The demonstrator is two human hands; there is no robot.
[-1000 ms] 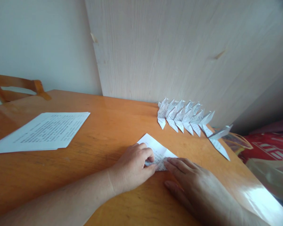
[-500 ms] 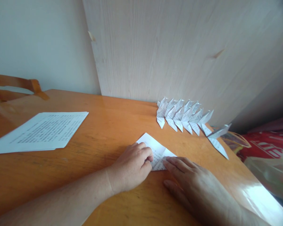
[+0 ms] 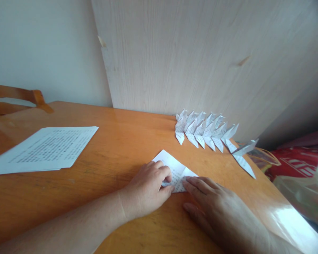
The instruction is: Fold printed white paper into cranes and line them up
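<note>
The left hand (image 3: 148,190) curls half closed on the paper (image 3: 176,173) – whether it pinches the edge cannot be told – and the right hand (image 3: 218,204) lies open, fingertips flat on its right side. The paper, thin, printed and creased to a point, sits mid-table, partly covered by both hands. Beyond on the glossy wooden table (image 3: 122,141) stand pointed paper figures (image 3: 201,131); flat sheets (image 3: 53,146) lie left, a red bag (image 3: 294,162) right.
</note>
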